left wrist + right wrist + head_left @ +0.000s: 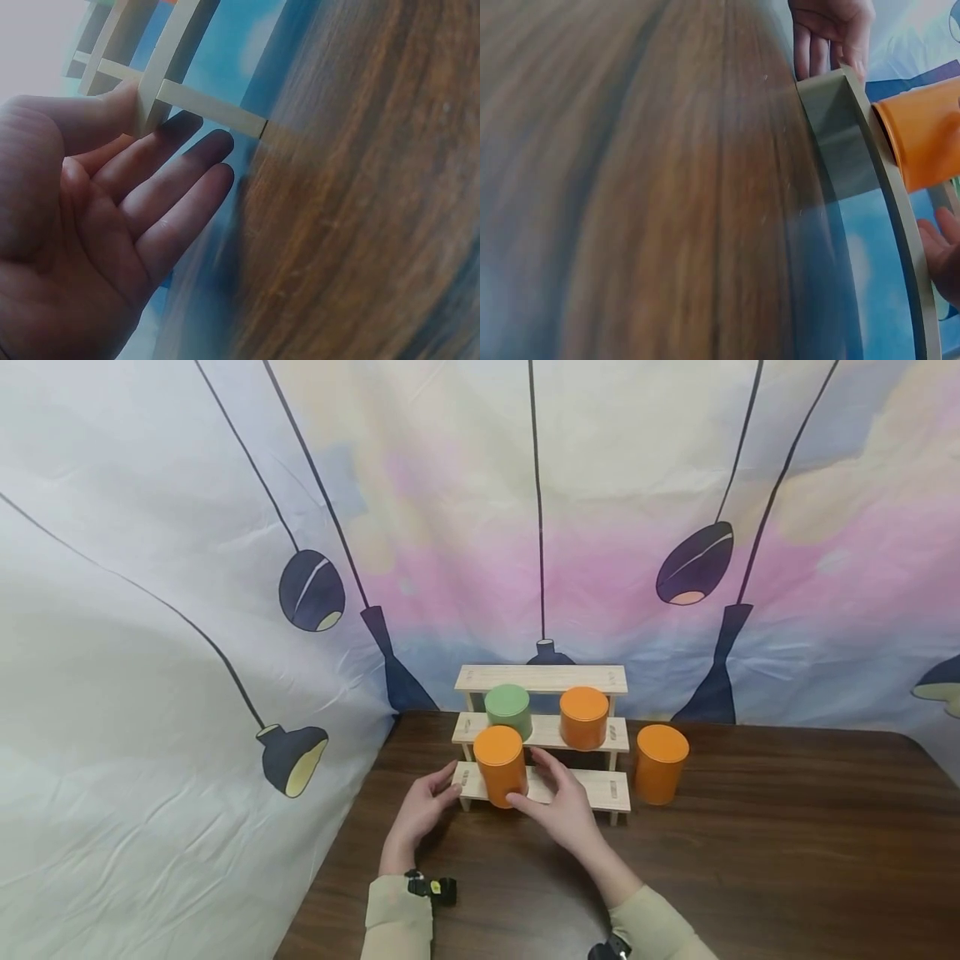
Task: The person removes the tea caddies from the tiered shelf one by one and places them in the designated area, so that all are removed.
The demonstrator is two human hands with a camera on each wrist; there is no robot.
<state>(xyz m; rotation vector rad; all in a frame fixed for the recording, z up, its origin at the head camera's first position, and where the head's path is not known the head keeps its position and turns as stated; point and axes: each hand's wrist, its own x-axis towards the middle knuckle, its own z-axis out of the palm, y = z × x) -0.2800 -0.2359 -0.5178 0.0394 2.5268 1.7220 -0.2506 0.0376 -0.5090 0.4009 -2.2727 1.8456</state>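
A three-step wooden display stand (577,787) stands on the table. My left hand (422,810) holds the left end of its lowest step; in the left wrist view the thumb (112,112) lies at the step's end, the other fingers extended beneath. An orange canister (500,768) is on the lowest step toward the left. My right hand (558,810) grips this canister from the right, thumb at its lower front and fingers toward its back. On the middle step are a green canister (507,706), partly hidden behind the orange one, and a second orange canister (584,718).
A third orange canister (661,766) stands on the dark wooden table (772,860), just right of the stand. The stand's top step (540,678) is close to a hanging cloth (480,568) printed with lamps. Cloth also runs along the left side.
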